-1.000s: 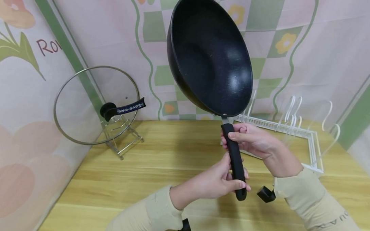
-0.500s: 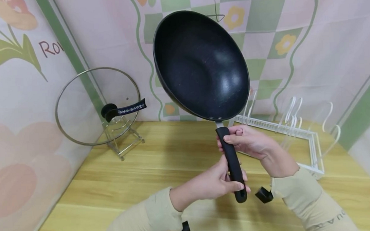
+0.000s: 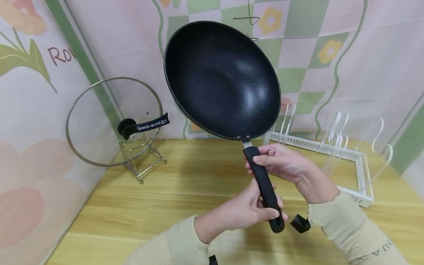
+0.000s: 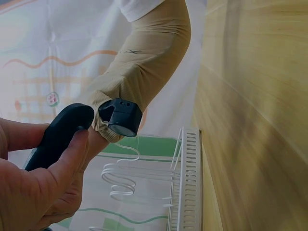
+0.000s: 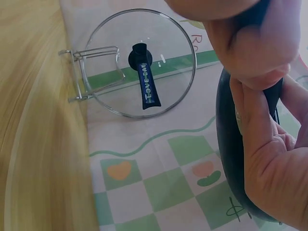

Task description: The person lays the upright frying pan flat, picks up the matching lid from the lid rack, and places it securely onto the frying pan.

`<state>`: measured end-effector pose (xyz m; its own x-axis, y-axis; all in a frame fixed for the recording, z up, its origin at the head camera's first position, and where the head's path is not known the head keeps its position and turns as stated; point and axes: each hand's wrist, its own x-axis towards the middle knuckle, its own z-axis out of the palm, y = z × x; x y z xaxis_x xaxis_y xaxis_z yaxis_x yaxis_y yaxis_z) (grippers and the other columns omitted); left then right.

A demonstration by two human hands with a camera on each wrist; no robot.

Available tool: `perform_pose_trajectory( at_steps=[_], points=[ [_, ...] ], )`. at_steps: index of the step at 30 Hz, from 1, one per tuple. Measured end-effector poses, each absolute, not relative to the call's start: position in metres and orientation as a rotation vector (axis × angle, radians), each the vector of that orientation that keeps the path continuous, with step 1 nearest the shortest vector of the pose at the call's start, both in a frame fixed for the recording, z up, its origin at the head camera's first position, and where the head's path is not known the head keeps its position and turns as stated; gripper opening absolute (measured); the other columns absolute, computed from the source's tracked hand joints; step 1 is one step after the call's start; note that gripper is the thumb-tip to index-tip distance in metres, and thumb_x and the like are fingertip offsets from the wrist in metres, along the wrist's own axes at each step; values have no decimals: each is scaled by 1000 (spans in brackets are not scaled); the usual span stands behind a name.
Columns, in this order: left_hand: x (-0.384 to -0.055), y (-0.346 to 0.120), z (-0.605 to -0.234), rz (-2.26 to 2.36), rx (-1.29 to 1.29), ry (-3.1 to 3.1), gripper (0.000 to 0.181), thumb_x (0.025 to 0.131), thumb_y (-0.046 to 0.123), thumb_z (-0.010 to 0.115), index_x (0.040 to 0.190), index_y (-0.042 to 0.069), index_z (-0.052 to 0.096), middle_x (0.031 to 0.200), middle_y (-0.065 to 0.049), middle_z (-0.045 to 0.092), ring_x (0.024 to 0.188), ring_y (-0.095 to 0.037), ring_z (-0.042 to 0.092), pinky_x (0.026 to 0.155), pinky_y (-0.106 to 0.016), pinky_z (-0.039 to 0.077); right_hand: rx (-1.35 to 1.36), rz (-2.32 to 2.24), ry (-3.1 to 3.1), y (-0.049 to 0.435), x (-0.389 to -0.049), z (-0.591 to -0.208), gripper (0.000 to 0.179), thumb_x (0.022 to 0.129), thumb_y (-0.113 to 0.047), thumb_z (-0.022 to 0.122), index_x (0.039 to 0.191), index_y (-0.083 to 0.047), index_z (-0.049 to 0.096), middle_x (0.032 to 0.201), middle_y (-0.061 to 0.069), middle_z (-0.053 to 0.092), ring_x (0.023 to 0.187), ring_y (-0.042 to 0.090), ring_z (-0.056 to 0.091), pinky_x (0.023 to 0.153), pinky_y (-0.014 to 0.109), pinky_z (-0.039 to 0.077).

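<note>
A deep black frying pan (image 3: 220,81) is held up above the table, its dark inside facing me and its handle pointing down. My left hand (image 3: 239,209) grips the lower end of the black handle (image 3: 264,185), thumb along its front. Higher up, close to the pan's metal neck, my right hand (image 3: 286,163) pinches the same handle between thumb and fingers. In the left wrist view the handle's end (image 4: 62,132) shows between the left thumb and fingers. The right wrist view catches the pan's outer side (image 5: 231,144) behind the right hand (image 5: 274,159).
A glass lid (image 3: 103,124) with a black knob leans in a wire stand (image 3: 143,162) at the back left. Behind my right hand lies a white rack (image 3: 364,174) with upright hooks and dividers. Patterned cloth walls border the wooden table (image 3: 148,212).
The pan's bowl has swung down and to the left, so more of its inside faces me. Both hands keep their grip on the handle, shifting slightly left at the top.
</note>
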<state>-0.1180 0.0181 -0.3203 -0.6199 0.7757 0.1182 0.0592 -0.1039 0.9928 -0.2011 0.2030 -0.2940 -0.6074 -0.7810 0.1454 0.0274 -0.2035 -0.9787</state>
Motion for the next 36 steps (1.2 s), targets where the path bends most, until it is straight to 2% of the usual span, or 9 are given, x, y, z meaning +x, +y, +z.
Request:
perform_pose_trajectory(
  at_steps=[7, 11, 14, 20, 25, 32, 36],
  points=[
    [-118, 16, -323, 1787, 911, 1623, 62, 96, -19, 53, 144, 5, 21, 119, -40, 51, 108, -39, 69, 88, -28, 57, -860, -1857, 1559, 201, -201, -297, 28, 104, 2, 49, 104, -6, 76, 98, 6, 76, 92, 15, 71, 86, 29, 59],
    [-118, 17, -326, 1815, 903, 1596, 62, 97, -20, 51, 145, 4, 20, 121, -42, 49, 113, -52, 62, 90, -28, 57, -860, -1841, 1581, 200, -202, -298, 28, 104, 2, 49, 104, -6, 76, 97, 6, 76, 90, 16, 72, 87, 31, 59],
    [-117, 18, -328, 1838, 901, 1571, 55, 96, -21, 50, 140, 1, 23, 122, -42, 48, 115, -59, 57, 92, -29, 56, -861, -1831, 1581, 200, -203, -299, 28, 104, 1, 49, 104, -7, 76, 98, 6, 76, 90, 16, 73, 88, 32, 59],
    [-117, 20, -332, 1862, 890, 1551, 52, 96, -21, 49, 137, 1, 25, 118, -34, 52, 116, -60, 55, 94, -31, 56, -860, -1821, 1566, 198, -203, -301, 26, 104, 0, 50, 106, -7, 75, 100, 5, 76, 92, 15, 73, 89, 31, 59],
    [-115, 21, -336, 1878, 906, 1545, 58, 96, -21, 49, 142, 3, 21, 118, -38, 49, 115, -62, 54, 94, -29, 56, -860, -1809, 1560, 198, -203, -303, 27, 104, 0, 49, 106, -7, 75, 100, 5, 76, 92, 15, 73, 88, 31, 59],
    [-112, 25, -340, 1950, 912, 1489, 54, 96, -22, 49, 136, 3, 24, 110, -24, 53, 113, -67, 51, 94, -30, 55, -857, -1808, 1531, 198, -204, -307, 26, 105, 0, 49, 105, -7, 75, 100, 6, 76, 91, 13, 73, 87, 28, 59],
    [-111, 27, -343, 1960, 917, 1492, 48, 95, -23, 48, 130, 1, 26, 112, -32, 50, 113, -68, 50, 94, -29, 55, -847, -1798, 1530, 198, -203, -309, 26, 105, 1, 50, 104, -7, 74, 99, 6, 76, 91, 13, 73, 86, 28, 59]
  ],
)
